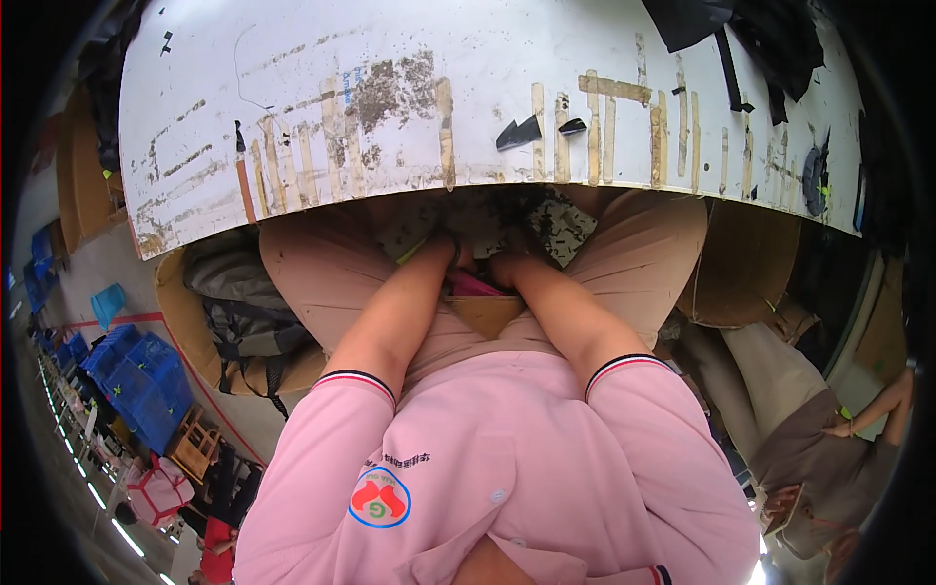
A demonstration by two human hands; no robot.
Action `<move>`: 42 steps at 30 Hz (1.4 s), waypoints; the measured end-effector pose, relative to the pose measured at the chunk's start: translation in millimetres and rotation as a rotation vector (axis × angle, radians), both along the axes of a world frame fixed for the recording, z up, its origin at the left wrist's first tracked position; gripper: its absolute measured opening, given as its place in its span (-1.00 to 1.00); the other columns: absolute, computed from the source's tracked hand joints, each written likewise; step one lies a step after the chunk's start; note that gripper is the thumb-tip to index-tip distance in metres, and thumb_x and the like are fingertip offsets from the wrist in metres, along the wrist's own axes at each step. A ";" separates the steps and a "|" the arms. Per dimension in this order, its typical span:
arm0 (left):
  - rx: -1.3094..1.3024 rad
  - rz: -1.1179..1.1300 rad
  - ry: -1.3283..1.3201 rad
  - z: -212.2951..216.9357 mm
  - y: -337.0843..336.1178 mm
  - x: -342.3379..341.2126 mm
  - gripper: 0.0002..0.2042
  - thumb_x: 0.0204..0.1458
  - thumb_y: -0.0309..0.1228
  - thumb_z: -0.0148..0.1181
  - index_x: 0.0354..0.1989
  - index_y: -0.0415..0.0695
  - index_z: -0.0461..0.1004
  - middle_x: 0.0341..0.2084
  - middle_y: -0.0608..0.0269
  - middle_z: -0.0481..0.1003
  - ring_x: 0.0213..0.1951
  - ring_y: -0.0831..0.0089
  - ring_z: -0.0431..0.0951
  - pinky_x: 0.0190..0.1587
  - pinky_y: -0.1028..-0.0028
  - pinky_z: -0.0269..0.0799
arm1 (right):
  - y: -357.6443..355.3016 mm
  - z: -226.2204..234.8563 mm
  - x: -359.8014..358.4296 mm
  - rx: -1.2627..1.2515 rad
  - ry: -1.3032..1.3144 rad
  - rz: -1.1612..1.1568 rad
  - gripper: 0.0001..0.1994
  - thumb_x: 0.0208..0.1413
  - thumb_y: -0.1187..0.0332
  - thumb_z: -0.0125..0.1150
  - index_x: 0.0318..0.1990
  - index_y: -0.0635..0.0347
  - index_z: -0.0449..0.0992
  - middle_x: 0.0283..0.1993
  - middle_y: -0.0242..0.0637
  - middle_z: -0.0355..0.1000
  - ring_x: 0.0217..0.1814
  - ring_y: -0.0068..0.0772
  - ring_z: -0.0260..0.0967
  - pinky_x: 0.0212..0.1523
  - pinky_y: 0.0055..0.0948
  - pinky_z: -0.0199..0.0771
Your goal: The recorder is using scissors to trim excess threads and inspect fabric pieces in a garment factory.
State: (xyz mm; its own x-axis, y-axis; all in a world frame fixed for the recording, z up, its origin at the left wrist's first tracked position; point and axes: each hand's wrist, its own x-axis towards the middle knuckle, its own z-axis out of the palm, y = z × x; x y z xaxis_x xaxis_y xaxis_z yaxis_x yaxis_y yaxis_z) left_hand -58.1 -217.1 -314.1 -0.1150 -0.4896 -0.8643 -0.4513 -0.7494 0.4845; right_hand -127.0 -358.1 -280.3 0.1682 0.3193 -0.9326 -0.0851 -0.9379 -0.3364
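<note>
Person in a pink polo sits hunched at the white table (pixel 546 54), both forearms down btwn the knees, hands just below the table edge. L hand (pixel 466 262), dark band (pixel 456 253) at the wrist, & R hand (pixel 502 267) are close tog. over the lap. Fingers: mostly hidden & too small from here, so can't tell if spread, pressed tog. or pinching, on either side. Pink item (pixel 475 285) is btwn the two, right by the fingers, on the person's side of them; prob. touching L, can't say for sure re: R, nor who's gripping it. Its far part is lost in shadow. Brown panel (pixel 486 316) shows just below it, btwn the thighs. Up on the tabletop: old tape strips (pixel 446 135), dark smudges, a few black scraps (pixel 519 134). To the person's L, grey bag (pixel 244 292) in an open cardboard box (pixel 175 310), blue crates (pixel 139 375) further off. To the R, another carton (pixel 749 261), plus a co-worker (pixel 829 478) in grey-brown nearby.
</note>
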 end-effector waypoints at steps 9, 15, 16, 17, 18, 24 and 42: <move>-0.070 -0.071 0.241 -26.3 17.1 -16.0 -0.66 -0.10 -0.06 0.20 -0.32 -0.06 0.62 -0.35 0.06 0.58 -0.26 0.17 0.58 -0.14 0.26 0.45 | 7.1 -0.2 -6.4 0.116 -0.129 0.113 -0.65 0.06 0.19 0.02 -0.01 -0.03 0.53 0.02 -0.13 0.47 0.05 -0.10 0.44 0.05 -0.26 0.42; -0.221 -0.305 0.212 -52.2 11.3 -25.6 -0.64 -0.03 0.00 0.14 -0.28 -0.03 0.60 -0.36 0.08 0.57 -0.21 0.11 0.56 -0.15 0.21 0.46 | 4.2 19.8 -5.0 0.065 -0.201 -0.033 -0.65 0.08 0.25 0.01 0.03 -0.04 0.51 0.02 -0.13 0.47 0.06 -0.11 0.43 0.06 -0.27 0.40; -0.305 -0.332 0.249 -65.2 18.9 -30.6 -0.63 -0.02 0.02 0.13 -0.29 -0.02 0.59 -0.37 0.09 0.56 -0.21 0.11 0.56 -0.17 0.19 0.47 | 5.3 22.7 -0.3 0.074 -0.203 -0.026 -0.65 0.08 0.25 0.01 0.03 -0.04 0.51 0.02 -0.13 0.47 0.06 -0.11 0.43 0.06 -0.27 0.40; -0.396 -0.365 0.288 -75.1 21.9 -33.9 -0.63 -0.01 0.04 0.12 -0.29 -0.01 0.58 -0.38 0.10 0.56 -0.22 0.11 0.56 -0.19 0.17 0.47 | 1.2 21.4 5.1 0.105 -0.114 0.018 -0.64 0.13 0.25 -0.04 0.06 0.02 0.49 0.10 -0.12 0.42 0.12 -0.13 0.39 0.12 -0.24 0.36; -0.399 -0.367 0.290 -79.0 21.3 -35.4 -0.63 -0.01 0.04 0.12 -0.29 -0.01 0.58 -0.38 0.10 0.56 -0.22 0.11 0.56 -0.19 0.17 0.47 | -4.0 18.3 7.0 0.130 -0.024 0.060 -0.62 0.17 0.26 -0.09 0.09 0.08 0.47 0.18 -0.12 0.36 0.19 -0.15 0.35 0.18 -0.20 0.32; -0.448 -0.314 0.337 -60.2 16.3 -35.6 -0.72 -0.09 -0.06 0.25 -0.40 -0.01 0.60 -0.42 0.18 0.57 -0.29 0.16 0.58 -0.24 0.19 0.49 | -8.6 3.3 4.5 0.145 0.003 0.054 -0.62 0.07 0.34 0.02 0.07 0.12 0.48 0.12 -0.07 0.40 0.16 -0.11 0.37 0.14 -0.22 0.36; 0.102 0.018 0.325 32.2 -17.3 -19.8 -0.76 -0.34 -0.36 0.38 -0.43 -0.18 0.61 -0.47 0.15 0.60 -0.42 0.30 0.57 -0.32 0.32 0.47 | -11.1 13.7 -5.1 0.013 0.112 0.209 -0.61 0.14 0.24 -0.05 0.11 0.05 0.47 0.22 -0.20 0.33 0.23 -0.16 0.32 0.21 -0.24 0.29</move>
State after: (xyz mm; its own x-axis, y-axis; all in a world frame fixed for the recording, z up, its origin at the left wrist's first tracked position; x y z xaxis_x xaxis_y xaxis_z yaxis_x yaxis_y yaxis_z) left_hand -77.8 -234.3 -281.8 -0.3853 -0.4067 -0.8283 -0.2719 -0.8077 0.5231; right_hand -132.2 -369.2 -266.6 -0.0071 0.3483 -0.9374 0.0725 -0.9347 -0.3479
